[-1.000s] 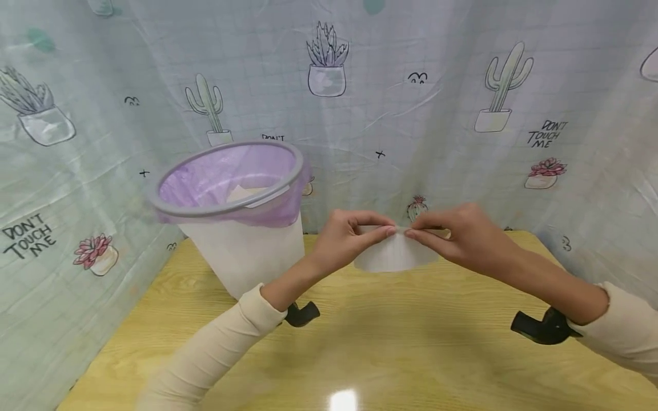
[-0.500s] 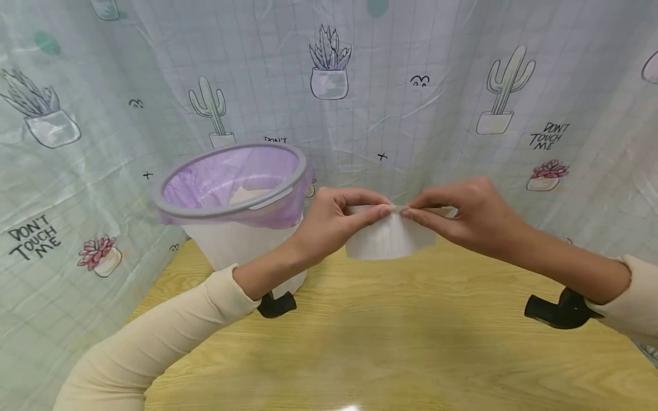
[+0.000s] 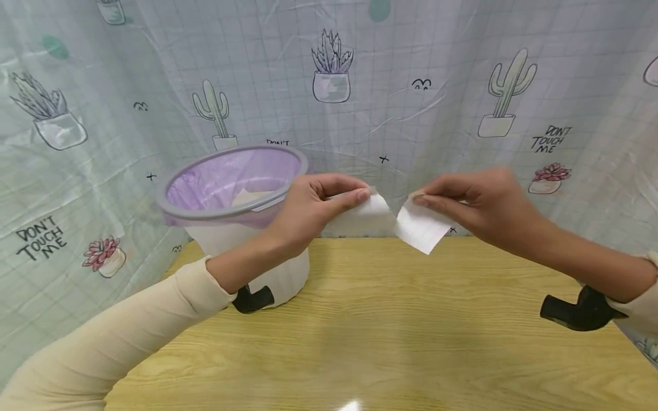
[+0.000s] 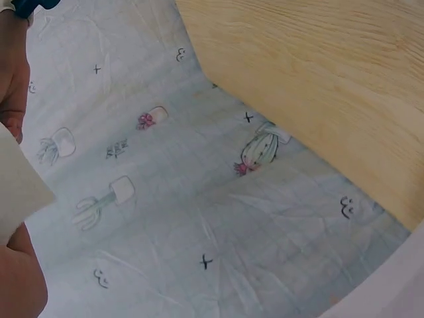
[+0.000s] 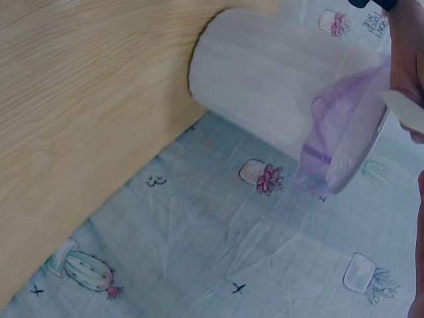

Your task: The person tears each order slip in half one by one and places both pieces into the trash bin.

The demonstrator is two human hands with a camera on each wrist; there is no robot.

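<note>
Between finger and thumb, my left hand [image 3: 303,214] pinches a white piece of paper [image 3: 367,217] by its top edge. My right hand [image 3: 485,200] pinches another white paper piece [image 3: 424,227], which hangs tilted with a corner pointing down. A V-shaped gap parts the two pieces at the top, and their sides meet lower down in the head view. Both hands are raised above the wooden table [image 3: 370,319]. Paper [image 4: 20,189] also shows at the left border of the left wrist view, and a paper edge [image 5: 404,111] at the right of the right wrist view.
A white bin [image 3: 293,274] with a grey rim and purple liner [image 3: 205,182] stands on the table at the left, partly behind the left arm. Pale paper [image 3: 249,197] lies inside it. A cactus-print curtain [image 3: 390,114] hangs around the table's back and sides.
The single sheet gathered between both hands has torn from the top edge. My left hand has moved left and up, my right hand to the right and up, each with its paper.
</note>
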